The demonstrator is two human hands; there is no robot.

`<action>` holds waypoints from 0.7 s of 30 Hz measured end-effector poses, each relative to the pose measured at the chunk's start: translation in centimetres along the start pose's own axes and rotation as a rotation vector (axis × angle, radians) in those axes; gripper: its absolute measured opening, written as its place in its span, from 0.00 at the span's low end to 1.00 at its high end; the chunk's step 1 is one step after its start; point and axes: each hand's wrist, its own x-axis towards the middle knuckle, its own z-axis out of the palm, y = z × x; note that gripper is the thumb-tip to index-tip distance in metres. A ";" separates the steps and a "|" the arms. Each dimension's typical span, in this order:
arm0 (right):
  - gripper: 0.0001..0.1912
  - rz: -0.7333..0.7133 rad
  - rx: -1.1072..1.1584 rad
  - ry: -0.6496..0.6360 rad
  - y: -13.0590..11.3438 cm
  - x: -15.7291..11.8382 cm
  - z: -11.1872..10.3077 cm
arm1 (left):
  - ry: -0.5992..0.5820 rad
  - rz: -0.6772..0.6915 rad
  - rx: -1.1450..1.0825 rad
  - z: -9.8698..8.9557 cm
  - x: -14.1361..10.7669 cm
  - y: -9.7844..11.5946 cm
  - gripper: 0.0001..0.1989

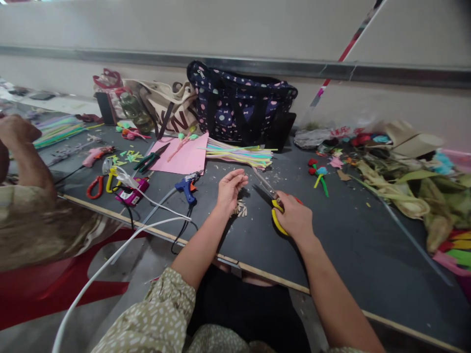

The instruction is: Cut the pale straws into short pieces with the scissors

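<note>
My right hand (296, 218) grips a pair of scissors (278, 223) with yellow and red handles, its blades pointing forward and to the left over the table. The fingers of my left hand (231, 189) are pinched together just left of the blades; what they hold, if anything, is too small to make out. Below that hand lies a small pile of short beige cut pieces (242, 211), partly hidden by my wrist. Fine scraps are scattered on the dark table (353, 255) around the blades.
A blue glue gun (187, 189), a purple box (134, 192) and white cables are left of me. Behind are a pink sheet (180, 159), pipe cleaners (239, 156) and a patterned bag (243, 105). Dried husks (408, 191) lie right; a person's arm (29, 157) is far left.
</note>
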 end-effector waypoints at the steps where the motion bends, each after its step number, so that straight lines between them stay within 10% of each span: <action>1: 0.22 0.010 0.003 0.005 0.1 0.0 0.1 | 0.001 -0.002 0.001 0.0 0.0 0.0 0.13; 21: 0.23 0.025 0.084 0.017 -0.1 0.0 -0.1 | -0.037 -0.007 0.009 -0.5 0.1 -0.6 0.14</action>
